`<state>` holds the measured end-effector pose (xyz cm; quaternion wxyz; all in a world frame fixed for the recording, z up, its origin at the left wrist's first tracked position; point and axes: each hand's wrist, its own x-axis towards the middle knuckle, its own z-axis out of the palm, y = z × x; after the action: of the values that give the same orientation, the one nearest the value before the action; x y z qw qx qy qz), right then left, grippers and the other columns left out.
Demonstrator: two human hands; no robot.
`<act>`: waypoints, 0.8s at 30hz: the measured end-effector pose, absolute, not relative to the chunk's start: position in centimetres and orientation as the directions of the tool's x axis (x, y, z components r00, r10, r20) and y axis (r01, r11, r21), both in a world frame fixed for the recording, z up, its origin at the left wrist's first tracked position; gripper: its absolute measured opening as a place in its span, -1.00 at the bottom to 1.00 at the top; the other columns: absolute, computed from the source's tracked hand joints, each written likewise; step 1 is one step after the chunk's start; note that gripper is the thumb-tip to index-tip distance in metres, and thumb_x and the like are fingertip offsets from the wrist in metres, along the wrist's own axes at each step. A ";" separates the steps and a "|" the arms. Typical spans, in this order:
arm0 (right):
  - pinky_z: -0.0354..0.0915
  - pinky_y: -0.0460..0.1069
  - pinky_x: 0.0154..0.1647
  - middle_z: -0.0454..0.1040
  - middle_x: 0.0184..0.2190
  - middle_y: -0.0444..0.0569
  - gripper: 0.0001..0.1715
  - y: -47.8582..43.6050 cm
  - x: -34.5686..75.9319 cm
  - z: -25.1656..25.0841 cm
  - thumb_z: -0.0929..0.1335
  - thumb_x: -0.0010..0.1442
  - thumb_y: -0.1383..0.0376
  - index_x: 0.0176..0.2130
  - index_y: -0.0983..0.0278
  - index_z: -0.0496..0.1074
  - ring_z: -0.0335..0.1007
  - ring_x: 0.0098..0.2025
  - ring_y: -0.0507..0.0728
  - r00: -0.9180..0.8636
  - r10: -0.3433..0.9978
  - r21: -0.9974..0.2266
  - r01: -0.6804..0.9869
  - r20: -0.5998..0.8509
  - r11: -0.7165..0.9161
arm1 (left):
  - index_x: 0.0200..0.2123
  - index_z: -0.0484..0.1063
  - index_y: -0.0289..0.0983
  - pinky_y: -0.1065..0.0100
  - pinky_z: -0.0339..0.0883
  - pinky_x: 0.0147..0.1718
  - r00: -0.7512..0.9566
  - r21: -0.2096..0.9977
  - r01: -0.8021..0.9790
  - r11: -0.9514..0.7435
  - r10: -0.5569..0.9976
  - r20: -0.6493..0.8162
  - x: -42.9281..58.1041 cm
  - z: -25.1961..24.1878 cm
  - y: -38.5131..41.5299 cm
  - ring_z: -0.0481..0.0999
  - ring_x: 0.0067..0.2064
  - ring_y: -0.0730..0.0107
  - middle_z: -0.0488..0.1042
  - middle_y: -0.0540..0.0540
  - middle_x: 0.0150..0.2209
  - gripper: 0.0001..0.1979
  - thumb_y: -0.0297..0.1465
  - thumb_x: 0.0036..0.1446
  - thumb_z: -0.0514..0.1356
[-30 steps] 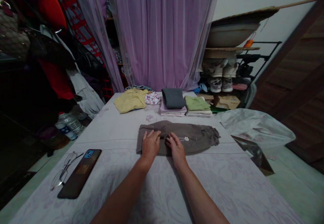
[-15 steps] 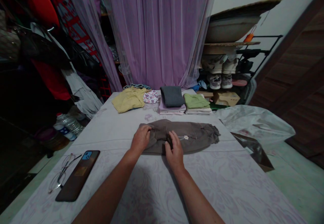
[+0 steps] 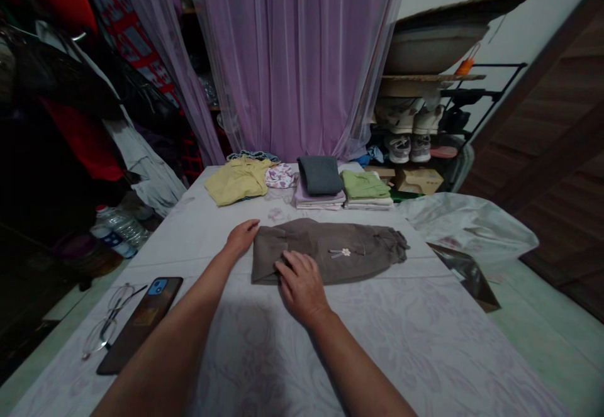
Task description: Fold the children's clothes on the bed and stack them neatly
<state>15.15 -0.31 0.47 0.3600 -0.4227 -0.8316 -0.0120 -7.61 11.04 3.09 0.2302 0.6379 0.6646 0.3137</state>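
The brown trousers (image 3: pixel 330 250) lie folded crosswise on the sheet (image 3: pixel 264 354), below a row of folded clothes. The 2 hands are apart. The right hand (image 3: pixel 302 288) presses flat on the trousers' near left part, while the left hand (image 3: pixel 241 238) rests on the sheet just beside their left end, not gripping anything. Earlier, both hands were close together on the trousers, and that end was bunched; now it lies flatter.

Above the rack, a pale basin (image 3: pixel 434 49) sits tilted on a board, its contents hidden. A cardboard box (image 3: pixel 419 180) stands low beside the rack, and a plastic bag (image 3: pixel 467 222) lies right of the sheet, its contents unclear. A clear bottle (image 3: pixel 116 231) with a blue label lies left of the sheet, the writing too small to read. A phone (image 3: pixel 139 326) and glasses (image 3: pixel 101 332) lie on the sheet's left side.
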 end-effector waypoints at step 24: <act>-0.23 0.34 0.36 0.57 -0.03 -0.10 -0.78 1.0 12.0 0.4 0.32 0.28 0.28 -0.12 0.07 0.53 0.43 0.04 0.13 -0.486 0.765 -0.500 0.579 0.423 0.644 | -0.37 0.39 -0.20 0.35 0.28 -0.26 -0.060 0.710 0.705 0.008 0.997 0.047 -6.3 2.0 12.6 0.43 -0.31 0.33 0.47 -0.01 -0.40 -0.84 -0.26 0.06 0.08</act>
<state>11.97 1.02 0.43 0.3172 -0.3953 -0.8495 0.1466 -6.31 12.61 2.04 0.2479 0.6393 0.6654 0.2950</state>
